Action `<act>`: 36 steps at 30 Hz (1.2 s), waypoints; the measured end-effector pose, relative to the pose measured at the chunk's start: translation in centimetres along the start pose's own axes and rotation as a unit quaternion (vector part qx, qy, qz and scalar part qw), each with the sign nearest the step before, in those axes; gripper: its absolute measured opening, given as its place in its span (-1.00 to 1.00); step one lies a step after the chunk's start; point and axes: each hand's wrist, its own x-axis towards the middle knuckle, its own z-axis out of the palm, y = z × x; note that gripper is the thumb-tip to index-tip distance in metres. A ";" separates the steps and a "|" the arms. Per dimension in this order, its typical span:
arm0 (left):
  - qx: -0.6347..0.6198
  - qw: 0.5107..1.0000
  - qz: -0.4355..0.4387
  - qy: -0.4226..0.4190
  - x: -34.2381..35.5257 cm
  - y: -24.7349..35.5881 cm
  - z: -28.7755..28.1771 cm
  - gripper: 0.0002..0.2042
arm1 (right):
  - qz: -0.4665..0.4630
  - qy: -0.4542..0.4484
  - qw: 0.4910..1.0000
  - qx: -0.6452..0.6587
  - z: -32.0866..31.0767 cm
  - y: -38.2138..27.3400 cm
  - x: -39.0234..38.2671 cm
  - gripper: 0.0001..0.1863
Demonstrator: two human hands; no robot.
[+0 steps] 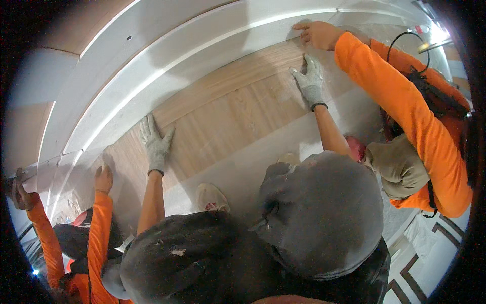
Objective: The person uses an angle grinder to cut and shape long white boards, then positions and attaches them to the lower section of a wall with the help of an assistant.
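My left hand [156, 142], in a grey work glove, lies flat with fingers spread on a large wood-grain panel [228, 116]. My right hand [310, 81], also gloved, presses on the same panel near its far edge, fingers extended and holding nothing. A co-worker's bare hand [316, 33] with an orange sleeve rests just beyond it, on the white strip [202, 45] bordering the panel. Another co-worker's bare hand [104, 177] presses on the panel's left end.
White curved mouldings [126, 66] run along the panel's far side. Two dark grey rounded shapes [319, 213], seemingly my bent knees, fill the bottom, with pale shoes [212, 197] ahead of them. A capped co-worker in orange [405, 167] crouches at right; patterned flooring [415, 268] shows at lower right.
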 end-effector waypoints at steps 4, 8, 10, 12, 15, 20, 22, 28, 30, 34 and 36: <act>0.006 1.000 -0.010 -0.005 0.2 0.3 -0.4 0.00 | 0.020 0.000 1.000 0.012 0.1 -0.1 0.1 -0.19; 0.004 1.000 -0.012 0.006 0.1 -0.4 0.5 -0.02 | 0.009 -0.001 1.000 0.008 -0.2 0.0 0.2 -0.19; 0.008 0.999 -0.006 0.030 0.3 -1.3 1.1 -0.06 | 0.009 0.002 1.000 0.007 0.0 -0.3 0.3 -0.19; -0.248 0.960 -0.080 0.099 1.2 -1.1 1.3 -0.09 | 0.013 0.006 1.000 0.001 0.1 0.0 0.3 -0.19; -0.303 0.913 -0.066 0.263 3.0 1.2 -1.2 -0.12 | 0.004 -0.001 1.000 -0.004 0.6 0.0 0.4 -0.18; -0.214 0.858 0.022 0.467 6.7 6.6 -9.7 -0.10 | 0.010 -0.025 1.000 -0.002 0.1 -0.8 0.4 -0.13; -0.207 0.863 0.055 0.457 8.3 7.9 -9.2 -0.06 | 0.034 -0.036 0.999 -0.021 -1.3 0.5 -0.1 -0.13; -0.028 0.880 0.049 0.472 7.9 6.3 -11.7 0.00 | -0.009 -0.027 0.999 -0.026 0.4 0.5 0.5 -0.14; -0.009 0.879 0.075 0.471 7.7 6.1 -11.8 -0.02 | -0.015 -0.023 0.999 -0.029 0.3 0.5 0.5 -0.14; 0.006 0.877 0.067 0.475 8.0 6.0 -11.9 0.00 | 0.019 -0.059 0.998 -0.028 -0.4 0.3 0.6 -0.14; 0.003 0.879 0.067 0.472 8.1 6.2 -11.8 -0.05 | 0.023 -0.065 0.997 -0.042 -0.6 0.7 0.6 -0.13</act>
